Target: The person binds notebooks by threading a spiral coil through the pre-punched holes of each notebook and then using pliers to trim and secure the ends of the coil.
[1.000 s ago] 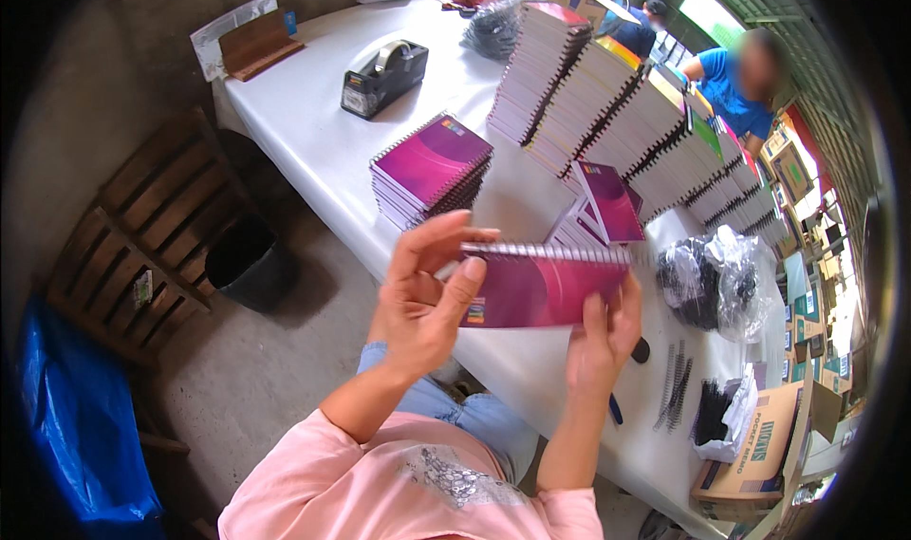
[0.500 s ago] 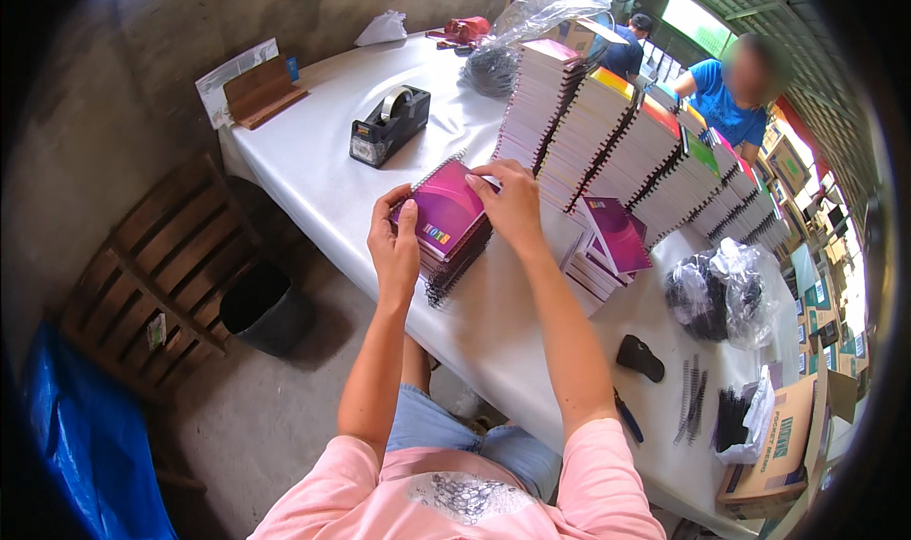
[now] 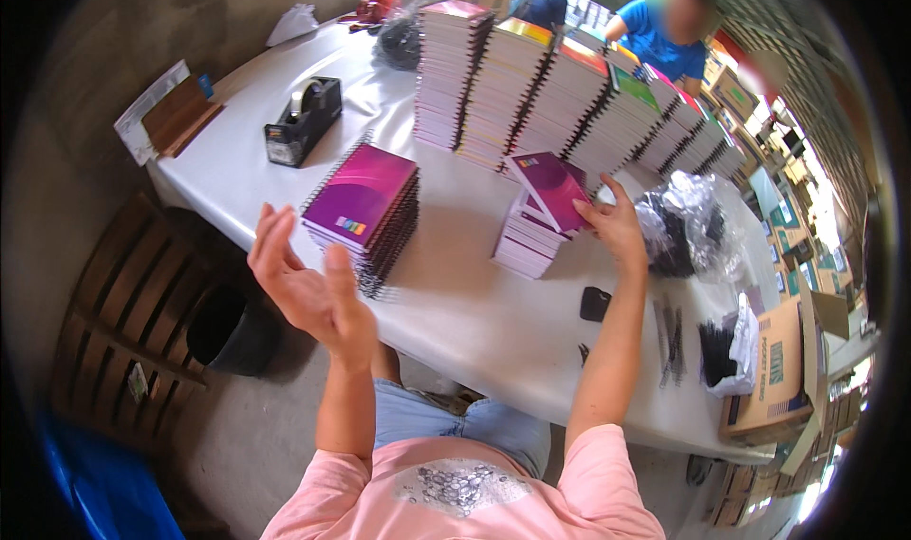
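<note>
Since the mid-frame purple cover point(image 3: 548, 189) apparently overhangs, your half-curled right hand point(image 3: 619, 227) meets its edge, grip unclear, your left hand point(image 3: 318, 288) spread, empty

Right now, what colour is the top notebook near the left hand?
The top notebook is purple and magenta, clearest in the head view.

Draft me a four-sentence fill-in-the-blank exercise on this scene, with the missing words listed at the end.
1. The hand nearest the tilted purple booklet is the ____ one.
2. The left hand, beside the spiral-bound notebook stack, holds ____.
3. The tape dispenser on the table is ____ in colour.
4. The camera wearer's shirt is ____.

Missing words: right; nothing; black; pink.
</note>
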{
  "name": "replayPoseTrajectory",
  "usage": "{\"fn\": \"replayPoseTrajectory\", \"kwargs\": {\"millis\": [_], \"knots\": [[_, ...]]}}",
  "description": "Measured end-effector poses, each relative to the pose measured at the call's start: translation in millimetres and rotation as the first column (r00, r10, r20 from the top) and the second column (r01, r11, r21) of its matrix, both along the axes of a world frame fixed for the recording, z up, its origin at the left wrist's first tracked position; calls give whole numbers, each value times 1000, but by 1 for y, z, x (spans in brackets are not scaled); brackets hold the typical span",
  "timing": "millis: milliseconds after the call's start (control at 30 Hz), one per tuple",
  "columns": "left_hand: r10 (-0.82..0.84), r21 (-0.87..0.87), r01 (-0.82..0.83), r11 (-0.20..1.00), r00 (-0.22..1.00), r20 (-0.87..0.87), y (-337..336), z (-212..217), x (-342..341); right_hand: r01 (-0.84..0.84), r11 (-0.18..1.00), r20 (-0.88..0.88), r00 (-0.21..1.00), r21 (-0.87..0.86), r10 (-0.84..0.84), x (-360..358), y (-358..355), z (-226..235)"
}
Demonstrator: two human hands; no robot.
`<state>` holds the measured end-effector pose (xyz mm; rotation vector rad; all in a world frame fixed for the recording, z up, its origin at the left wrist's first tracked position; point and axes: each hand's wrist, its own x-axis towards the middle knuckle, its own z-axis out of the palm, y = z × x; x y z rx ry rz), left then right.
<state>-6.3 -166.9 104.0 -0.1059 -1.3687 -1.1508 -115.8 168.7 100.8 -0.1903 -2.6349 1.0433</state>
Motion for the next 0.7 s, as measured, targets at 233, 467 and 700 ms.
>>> {"fn": "replayPoseTrajectory", "kwargs": {"millis": [233, 467, 700], "knots": [[-270, -615, 267, 742, 959, 91, 87, 7, 28, -203, 950, -480, 875, -238, 67, 98, -53, 19], [-22, -669, 466, 580, 829, 559, 156, -77, 20, -176, 984, -67, 982, 5, 176, 181, -29, -63], [-99, -618, 485, 619, 829, 551, 165, -95, 12, 514, 827, 16, 847, 227, -531, 177, 123, -55]]}}
